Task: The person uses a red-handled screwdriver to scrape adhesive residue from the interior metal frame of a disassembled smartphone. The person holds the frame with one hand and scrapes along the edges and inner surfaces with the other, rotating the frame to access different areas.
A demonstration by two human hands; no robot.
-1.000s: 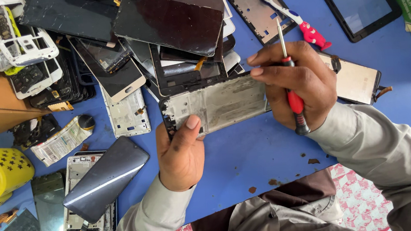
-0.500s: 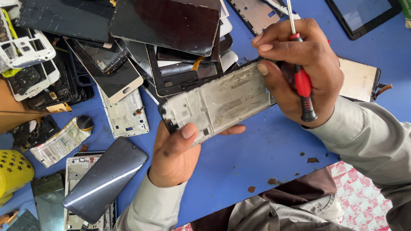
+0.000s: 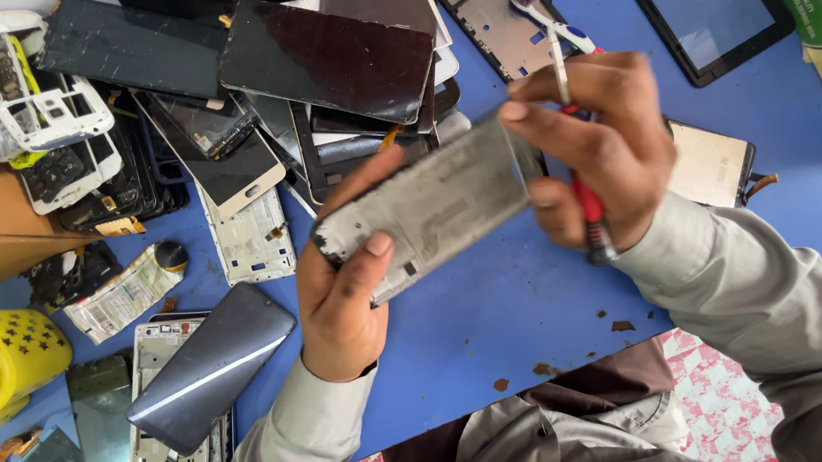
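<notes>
Both hands are holding the frame (image 3: 434, 209) up over the blue table (image 3: 500, 323), in the middle. Your left hand (image 3: 341, 288) is pinching its near left end. Your right hand (image 3: 599, 148) is gripping the far right end, fingers also wrapped around a red screwdriver (image 3: 587, 206). Keep the frame flat and hold only its edges. It is thin, grey, dusty metal, a long rectangle. Smooth dark screens (image 3: 329, 58) are lying far left.

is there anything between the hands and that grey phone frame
No. Both hands already grip the grey phone frame directly: left hand at its lower left end, right hand at its upper right end, with a red-handled screwdriver tucked in that hand.
</notes>
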